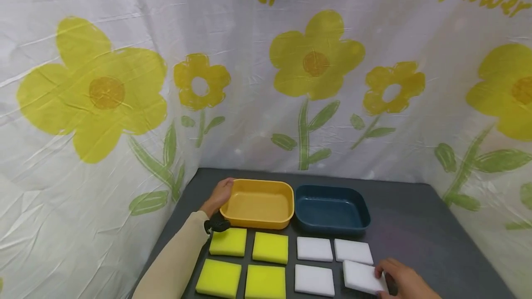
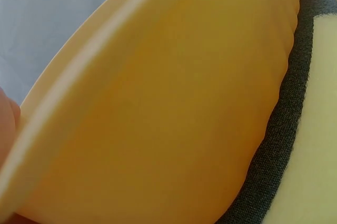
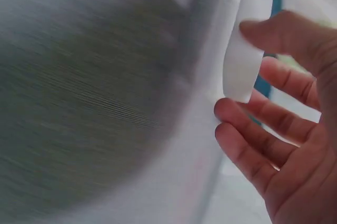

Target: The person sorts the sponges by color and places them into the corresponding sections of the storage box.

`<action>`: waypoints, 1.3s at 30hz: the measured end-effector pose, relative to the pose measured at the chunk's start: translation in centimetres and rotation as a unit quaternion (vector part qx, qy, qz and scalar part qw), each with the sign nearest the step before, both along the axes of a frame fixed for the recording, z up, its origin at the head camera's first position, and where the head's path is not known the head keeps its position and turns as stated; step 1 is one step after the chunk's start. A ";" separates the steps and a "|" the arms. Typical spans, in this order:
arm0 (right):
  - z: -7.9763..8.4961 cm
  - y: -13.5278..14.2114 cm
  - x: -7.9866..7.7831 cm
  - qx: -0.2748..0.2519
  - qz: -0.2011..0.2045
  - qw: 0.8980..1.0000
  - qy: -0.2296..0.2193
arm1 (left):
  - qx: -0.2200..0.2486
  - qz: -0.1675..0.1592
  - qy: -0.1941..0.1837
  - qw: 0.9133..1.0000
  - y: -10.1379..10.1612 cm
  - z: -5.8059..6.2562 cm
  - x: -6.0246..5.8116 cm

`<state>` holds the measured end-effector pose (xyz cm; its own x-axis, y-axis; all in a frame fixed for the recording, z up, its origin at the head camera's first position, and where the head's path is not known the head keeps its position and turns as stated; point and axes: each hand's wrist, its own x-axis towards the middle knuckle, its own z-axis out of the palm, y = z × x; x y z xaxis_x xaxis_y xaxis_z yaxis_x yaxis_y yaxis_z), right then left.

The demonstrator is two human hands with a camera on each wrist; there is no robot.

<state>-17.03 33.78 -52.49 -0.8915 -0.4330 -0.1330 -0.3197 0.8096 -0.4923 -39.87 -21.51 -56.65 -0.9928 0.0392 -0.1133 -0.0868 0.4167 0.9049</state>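
Note:
At the back left of the table, my left hand grips the left end of a yellow rectangular basin. In the left wrist view, the wall of this yellow basin fills most of the picture, and a fingertip touches its rim. Toward the front right, my right hand pinches a white sponge by its right end, and that sponge looks slightly tilted. From the right wrist, the thumb lies on one face of the white sponge, with fingers on the opposite side.
A dark blue basin stands right beside the yellow one. In front lie several yellow sponges on the left and other white sponges on the right. A flower-printed curtain surrounds the dark tabletop.

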 end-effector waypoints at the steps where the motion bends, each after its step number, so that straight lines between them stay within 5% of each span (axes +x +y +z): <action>1: 0.9 -0.3 -0.3 0.004 0.000 1.000 0.007 | 0.003 0.001 -0.002 1.000 -0.1 0.0 0.0; 7: 4.9 -2.7 -2.7 -0.009 0.020 0.990 0.136 | -0.003 -0.002 -0.006 1.000 -0.6 0.2 -0.1; 15: 6.8 -8.2 -7.8 0.012 0.052 0.969 0.243 | -0.010 -0.011 0.002 1.000 -0.4 0.1 -0.3; 27: 5.8 -18.0 -15.4 -0.022 0.070 0.965 0.253 | -0.007 -0.008 0.013 1.000 -0.2 0.4 -0.2; 39: 2.3 -25.3 -19.3 -0.024 0.107 0.977 0.182 | -0.004 0.002 0.008 1.000 0.2 -0.1 0.3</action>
